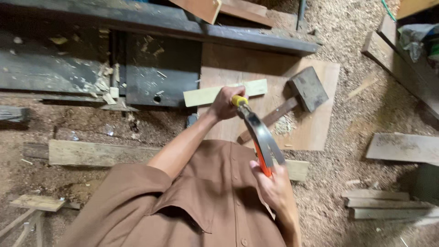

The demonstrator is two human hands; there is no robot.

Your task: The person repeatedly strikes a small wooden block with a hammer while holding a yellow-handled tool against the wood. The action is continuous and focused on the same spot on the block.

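Observation:
My left hand (225,103) is closed around the yellow end (238,100) of a long metal tool (261,135), right over a pale wood strip (204,95). Lower down, my right hand (274,185) grips the same tool by its orange handle (264,167). The grey metal bar of the tool runs slanted between the two hands, above a brown plywood board (315,130). A wooden mallet (308,88) lies on that board just right of my left hand, its handle pointing toward me. My brown shirt hides the ground below the hands.
A dark heavy bench or machine bed (160,73) littered with wood chips spans the top left. Sawdust covers the floor (338,36). Loose planks lie at the left (91,153), at the right (402,147) and stacked at the lower right (384,204).

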